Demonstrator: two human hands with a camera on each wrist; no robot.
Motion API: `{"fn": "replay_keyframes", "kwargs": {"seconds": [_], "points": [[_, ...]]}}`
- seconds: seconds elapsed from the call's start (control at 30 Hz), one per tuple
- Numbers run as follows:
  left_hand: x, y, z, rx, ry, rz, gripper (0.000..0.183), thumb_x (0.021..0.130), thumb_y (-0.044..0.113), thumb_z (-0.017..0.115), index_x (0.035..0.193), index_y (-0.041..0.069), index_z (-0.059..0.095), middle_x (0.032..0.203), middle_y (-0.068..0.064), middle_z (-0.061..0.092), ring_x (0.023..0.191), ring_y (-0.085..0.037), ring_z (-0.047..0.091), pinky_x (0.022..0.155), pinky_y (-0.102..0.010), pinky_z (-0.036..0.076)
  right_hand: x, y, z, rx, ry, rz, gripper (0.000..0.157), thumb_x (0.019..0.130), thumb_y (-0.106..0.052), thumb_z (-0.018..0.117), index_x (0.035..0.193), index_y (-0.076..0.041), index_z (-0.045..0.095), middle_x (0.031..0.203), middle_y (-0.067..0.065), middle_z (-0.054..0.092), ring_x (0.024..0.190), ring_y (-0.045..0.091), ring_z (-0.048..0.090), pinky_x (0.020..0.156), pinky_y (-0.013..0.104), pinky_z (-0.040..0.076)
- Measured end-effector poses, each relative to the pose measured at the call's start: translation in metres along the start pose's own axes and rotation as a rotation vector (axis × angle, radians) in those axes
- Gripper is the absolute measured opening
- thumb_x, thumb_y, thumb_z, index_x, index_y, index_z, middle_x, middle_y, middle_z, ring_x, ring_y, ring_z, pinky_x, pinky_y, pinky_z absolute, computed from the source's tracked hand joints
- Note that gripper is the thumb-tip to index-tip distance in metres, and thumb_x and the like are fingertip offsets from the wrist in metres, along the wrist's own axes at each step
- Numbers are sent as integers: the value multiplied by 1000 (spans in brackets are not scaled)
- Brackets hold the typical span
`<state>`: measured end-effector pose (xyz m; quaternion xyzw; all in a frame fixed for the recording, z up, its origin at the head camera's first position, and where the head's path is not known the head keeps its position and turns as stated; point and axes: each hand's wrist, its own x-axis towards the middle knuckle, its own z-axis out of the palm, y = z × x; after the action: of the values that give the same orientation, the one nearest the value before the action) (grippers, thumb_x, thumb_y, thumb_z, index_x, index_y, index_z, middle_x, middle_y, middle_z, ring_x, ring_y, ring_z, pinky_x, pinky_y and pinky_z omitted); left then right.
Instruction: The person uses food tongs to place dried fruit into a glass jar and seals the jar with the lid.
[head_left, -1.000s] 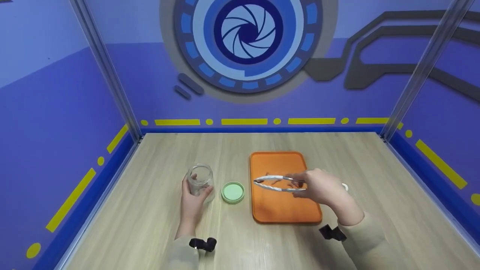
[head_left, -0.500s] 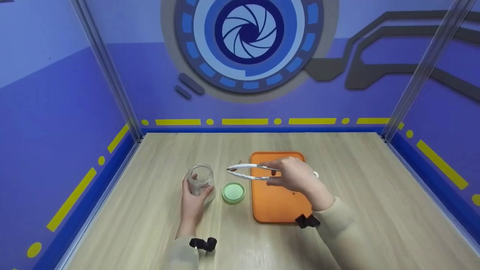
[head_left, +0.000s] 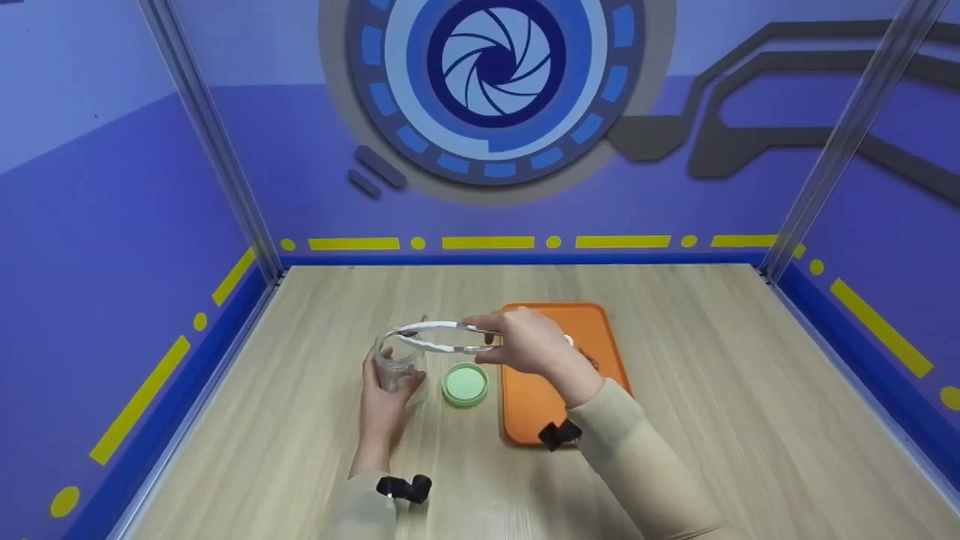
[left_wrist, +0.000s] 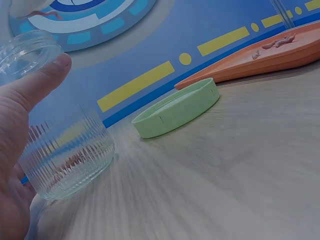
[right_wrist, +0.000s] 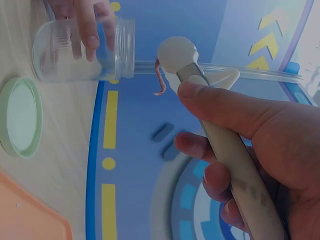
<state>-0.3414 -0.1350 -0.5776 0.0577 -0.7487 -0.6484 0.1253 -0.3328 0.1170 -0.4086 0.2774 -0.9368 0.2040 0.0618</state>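
Observation:
A clear glass jar (left_wrist: 80,150) with ribbed sides stands on the table, mouth up. My left hand (head_left: 382,420) grips it, thumb across its near side and fingers around the far side. Some reddish-brown stuff (left_wrist: 72,161) shows low in the jar. My right hand (head_left: 532,343) holds a pair of tongs (head_left: 439,325) with pale heads, thumb on one arm and fingers on the other. The tongs' tips are over the jar's mouth, and a thin reddish-brown strip (right_wrist: 160,80) dangles from them.
Right of the jar lies a round green lid (head_left: 465,384). Farther right an orange tray (head_left: 532,427) rests on the wooden table (head_left: 315,300), with several reddish-brown pieces (left_wrist: 280,42) on it, partly covered by my right arm in the head view. Blue printed panels surround the table.
My right hand has carried the tongs leftward from above the orange tray, past the green lid, to the jar's mouth, with the strip in their tips. My left hand and the jar stay put.

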Motion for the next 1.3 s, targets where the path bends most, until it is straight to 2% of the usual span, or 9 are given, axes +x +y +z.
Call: {"fn": "replay_keyframes", "kwargs": {"seconds": [0.17, 0.3, 0.6, 0.83, 1.03, 1.17, 1.3], "points": [[-1, 1, 1, -15, 12, 36, 99, 80, 32, 90, 159, 25, 30, 161, -10, 43, 153, -36, 35, 131, -55, 21, 9, -8, 12, -26, -22, -23, 52, 84, -27, 86, 133, -25, 71, 107, -1, 80, 88, 15, 74, 75, 30, 64], [-2, 2, 2, -2, 18, 43, 99, 80, 32, 90, 159, 24, 31, 161, -11, 43, 153, -36, 35, 130, -56, 22, 11, -10, 19, -37, -37, -11, 52, 85, -27, 86, 134, -25, 70, 108, -2, 79, 89, 15, 75, 75, 30, 63], [0, 0, 1, 18, 17, 25, 100, 81, 34, 89, 161, 24, 28, 163, -13, 39, 155, -38, 31, 131, -58, 18, 12, -9, 21, -6, -41, 14, 52, 84, -24, 86, 134, -24, 70, 110, -1, 79, 90, 16, 74, 77, 30, 64], [-1, -1, 1, 17, 22, 36, 102, 81, 33, 89, 161, 22, 28, 162, -14, 41, 154, -38, 32, 131, -57, 19, 10, -4, 23, 41, -44, 21, 53, 85, -24, 86, 135, -24, 69, 115, 0, 78, 96, 22, 75, 80, 33, 64], [-1, 0, 1, 13, 16, 31, 101, 81, 32, 89, 160, 23, 29, 161, -12, 44, 154, -37, 33, 131, -54, 20, 2, 4, 17, 84, -16, 29, 55, 84, -25, 86, 136, -24, 68, 114, 0, 78, 89, 17, 72, 79, 32, 64], [-2, 0, 1, -1, 6, 29, 98, 80, 32, 90, 158, 21, 32, 161, -11, 44, 154, -36, 34, 131, -54, 21, -9, 12, 7, 104, 3, 38, 54, 84, -24, 86, 135, -23, 69, 107, 2, 77, 83, 15, 67, 73, 33, 60], [-2, -1, 0, -18, 0, 30, 96, 80, 32, 89, 157, 21, 33, 161, -11, 43, 154, -35, 34, 131, -53, 21, -21, 22, -6, 99, 17, 60, 51, 83, -25, 87, 131, -21, 71, 104, 2, 78, 84, 14, 67, 74, 35, 61]]}}
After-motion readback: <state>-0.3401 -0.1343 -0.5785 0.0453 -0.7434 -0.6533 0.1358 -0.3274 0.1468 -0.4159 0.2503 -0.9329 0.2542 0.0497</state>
